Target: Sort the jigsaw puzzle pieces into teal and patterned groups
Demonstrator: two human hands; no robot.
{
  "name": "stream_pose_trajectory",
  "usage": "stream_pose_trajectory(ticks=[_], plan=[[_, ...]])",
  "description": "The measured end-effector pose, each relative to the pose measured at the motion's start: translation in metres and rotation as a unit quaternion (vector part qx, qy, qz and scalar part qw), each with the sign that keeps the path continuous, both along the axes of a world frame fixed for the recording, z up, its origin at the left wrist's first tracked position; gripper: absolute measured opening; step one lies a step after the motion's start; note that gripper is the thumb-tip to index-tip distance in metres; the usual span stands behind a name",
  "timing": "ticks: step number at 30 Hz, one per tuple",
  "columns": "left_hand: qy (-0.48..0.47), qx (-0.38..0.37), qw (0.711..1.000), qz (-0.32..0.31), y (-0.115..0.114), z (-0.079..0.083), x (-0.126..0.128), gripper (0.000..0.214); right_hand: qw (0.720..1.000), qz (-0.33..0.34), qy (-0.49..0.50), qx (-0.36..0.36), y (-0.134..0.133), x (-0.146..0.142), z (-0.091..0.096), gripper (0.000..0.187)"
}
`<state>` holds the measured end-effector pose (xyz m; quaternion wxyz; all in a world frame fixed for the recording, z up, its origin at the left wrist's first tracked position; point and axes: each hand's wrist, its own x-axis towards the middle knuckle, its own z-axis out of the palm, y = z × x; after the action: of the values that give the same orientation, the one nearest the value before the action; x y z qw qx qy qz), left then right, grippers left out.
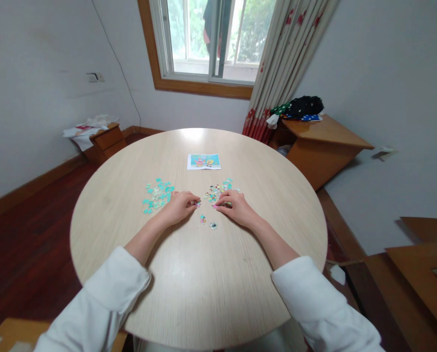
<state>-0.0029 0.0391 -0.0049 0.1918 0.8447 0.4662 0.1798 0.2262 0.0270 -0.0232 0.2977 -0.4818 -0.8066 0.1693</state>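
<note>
My left hand rests near the middle of the round table, its fingers pinched on a small jigsaw piece. Across from it, my right hand pinches a pink jigsaw piece. Loose turquoise and pale pieces lie spread to the left of my left hand. A mixed-colour pile sits behind my right hand, which partly covers it. Between and nearer than the hands are a small joined-looking cluster and another dark-and-pale bit.
A printed cartoon picture lies flat toward the table's far side. The light wooden round table has its near edge below my forearms. Cloths lie on a brown cabinet at right. A patterned curtain hangs beside the window.
</note>
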Motion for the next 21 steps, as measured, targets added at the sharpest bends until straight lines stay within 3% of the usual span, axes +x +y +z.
stream_pose_trajectory(ticks=[6, 21], plan=[[0.011, -0.008, 1.000, -0.006, -0.001, 0.004, -0.001, 0.021, 1.000, -0.011, 0.006, -0.002, -0.002, -0.002, 0.002, 0.003], [-0.065, -0.049, 0.996, -0.036, -0.005, 0.001, 0.000, 0.018, 0.997, 0.073, -0.004, 0.011, -0.011, -0.012, 0.005, 0.005]])
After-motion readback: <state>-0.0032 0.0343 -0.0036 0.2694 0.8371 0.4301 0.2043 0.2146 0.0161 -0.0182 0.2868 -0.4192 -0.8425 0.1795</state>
